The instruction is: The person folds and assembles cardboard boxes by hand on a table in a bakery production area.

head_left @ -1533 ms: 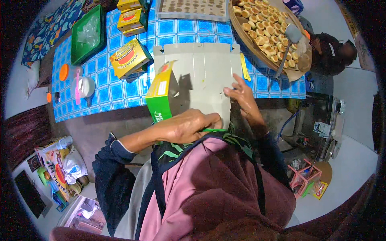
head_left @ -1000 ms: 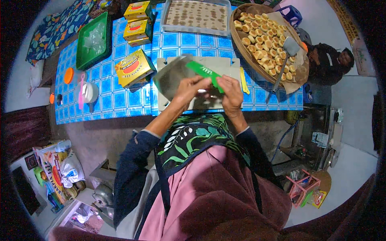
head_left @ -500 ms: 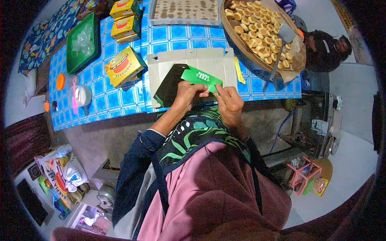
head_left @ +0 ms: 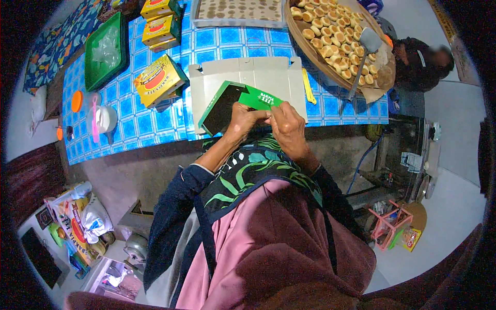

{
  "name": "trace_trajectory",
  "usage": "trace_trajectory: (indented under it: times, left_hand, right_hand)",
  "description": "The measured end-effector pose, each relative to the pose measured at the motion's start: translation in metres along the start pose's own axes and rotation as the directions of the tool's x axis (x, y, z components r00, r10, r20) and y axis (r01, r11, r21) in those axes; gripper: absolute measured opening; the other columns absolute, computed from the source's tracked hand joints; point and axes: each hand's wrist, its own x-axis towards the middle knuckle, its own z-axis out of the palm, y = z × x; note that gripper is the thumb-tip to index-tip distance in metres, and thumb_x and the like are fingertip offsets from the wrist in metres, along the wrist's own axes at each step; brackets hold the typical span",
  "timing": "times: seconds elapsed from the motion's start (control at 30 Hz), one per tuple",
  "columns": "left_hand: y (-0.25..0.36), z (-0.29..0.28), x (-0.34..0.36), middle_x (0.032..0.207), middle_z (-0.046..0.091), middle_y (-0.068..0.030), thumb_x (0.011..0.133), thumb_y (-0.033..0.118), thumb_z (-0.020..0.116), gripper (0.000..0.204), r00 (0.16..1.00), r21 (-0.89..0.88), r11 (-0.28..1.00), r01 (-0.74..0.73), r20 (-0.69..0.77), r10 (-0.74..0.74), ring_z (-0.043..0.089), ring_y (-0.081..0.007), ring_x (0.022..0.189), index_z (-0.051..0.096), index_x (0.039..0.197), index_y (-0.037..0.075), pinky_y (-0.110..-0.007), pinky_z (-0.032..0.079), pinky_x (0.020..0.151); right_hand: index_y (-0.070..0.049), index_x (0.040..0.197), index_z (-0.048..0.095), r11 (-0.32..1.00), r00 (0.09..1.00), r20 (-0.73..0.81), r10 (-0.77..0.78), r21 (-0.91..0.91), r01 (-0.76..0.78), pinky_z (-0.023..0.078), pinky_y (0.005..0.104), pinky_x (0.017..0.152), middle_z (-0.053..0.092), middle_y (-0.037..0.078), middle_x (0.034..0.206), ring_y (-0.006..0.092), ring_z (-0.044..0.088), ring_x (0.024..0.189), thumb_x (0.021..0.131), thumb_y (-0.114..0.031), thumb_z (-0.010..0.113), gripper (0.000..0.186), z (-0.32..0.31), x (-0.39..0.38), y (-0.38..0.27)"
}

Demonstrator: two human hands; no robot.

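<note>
Left hand and right hand: fingers of both clamped on the green box, held tilted, dark interior showing, above a flat grey cardboard sheet. Sheet lies on the counter. Beyond: yellow carton left, round tray of pastries right.

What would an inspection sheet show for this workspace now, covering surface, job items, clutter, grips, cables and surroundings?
Surface: blue-and-white checked tablecloth.
Job items: green-sided box held up; unfolded grey carton lying on the tablecloth.
Clutter: yellow boxes, green tray, white tub at left; round tray of pastries with a spatula at right.
Grips: left grip and right grip, bare hands, close together, both closed on the green-sided box.
Cables: blue cable or hose below the tabletop, right.
Surroundings: another person beyond the round tray; red rack lower right.
</note>
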Motion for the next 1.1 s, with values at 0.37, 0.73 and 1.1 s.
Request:
trace_trajectory:
  times: [0.37, 0.73, 1.1]
  left_hand:
    - [0.004, 0.007, -0.008, 0.075, 0.066, -0.0092, 0.07, -0.005, 0.061, 0.009, 0.999, -0.247, 0.969, 0.025, -0.04, -0.036, 0.063, -0.0167, 0.063, 0.065, 0.079, -0.003, -0.029, 0.054, 0.061]
    - [0.003, 0.008, -0.007, 0.077, 0.066, -0.011, 0.069, -0.005, 0.059, 0.009, 0.998, -0.208, 0.978, 0.026, -0.056, -0.038, 0.064, -0.0171, 0.062, 0.063, 0.077, -0.005, -0.028, 0.054, 0.059]
    - [-0.012, -0.001, 0.004, 0.093, 0.066, -0.0136, 0.081, -0.001, 0.063, 0.014, 0.987, -0.454, 0.878, 0.152, 0.118, -0.109, 0.066, -0.0218, 0.085, 0.064, 0.094, -0.005, -0.035, 0.058, 0.075]
  right_hand:
    - [0.006, 0.095, 0.062, 0.976, 0.983, -0.184, -0.027, 0.207, 0.065, 0.051, 0.0386, 0.064, 0.056, 0.016, 0.085, 0.0303, 0.061, 0.075, 0.075, 0.007, 0.059, 0.02, 0.001, -0.005, 0.009]
    - [0.003, 0.093, 0.059, 0.983, 0.999, -0.038, 0.003, 0.181, 0.004, 0.048, 0.0399, 0.06, 0.054, 0.015, 0.084, 0.032, 0.058, 0.075, 0.072, 0.005, 0.061, 0.022, -0.012, 0.007, -0.001]
    - [0.0, 0.093, 0.063, 0.999, 0.983, -0.18, 0.032, 0.049, -0.023, 0.047, 0.0385, 0.074, 0.06, 0.014, 0.093, 0.0287, 0.057, 0.086, 0.078, 0.001, 0.062, 0.015, -0.009, 0.013, 0.003]
